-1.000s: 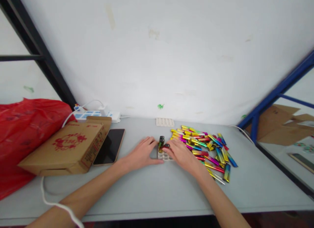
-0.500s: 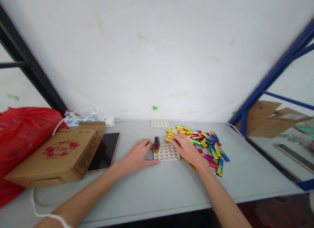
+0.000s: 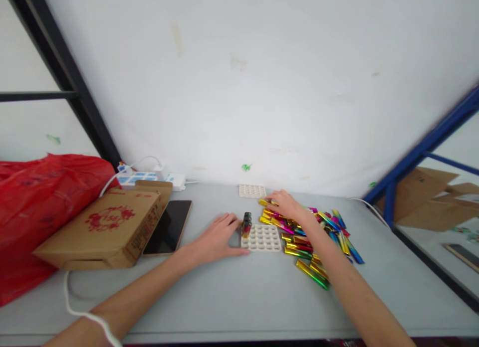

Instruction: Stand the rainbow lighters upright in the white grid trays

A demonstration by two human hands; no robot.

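Observation:
A white tray (image 3: 262, 241) with rows of round holes lies on the grey table. Several shiny tubes (image 3: 247, 226) with dark tops stand upright in a row at its left side. My left hand (image 3: 219, 237) rests beside that side, fingers and thumb stretched apart, the thumb along the tray's near left corner. To the right spreads a loose pile of metallic tubes (image 3: 312, 277) in gold, green, red, purple and blue. Over the pile's far left end, my right hand (image 3: 288, 206) has its fingertips closed about a gold tube (image 3: 263, 202); the fingers partly cover it.
A second holed tray (image 3: 252, 191) lies by the wall. On the left are a tablet-like black slab (image 3: 168, 227), a brown carton (image 3: 101, 227), a red bag (image 3: 56, 207), a power strip (image 3: 174, 180) and a white cable (image 3: 90, 314). A blue frame (image 3: 407, 172) stands at right.
My right hand has moved from the tray's right edge away to the far left end of the pile. My left hand stays beside the tray. The whole view has shifted slightly.

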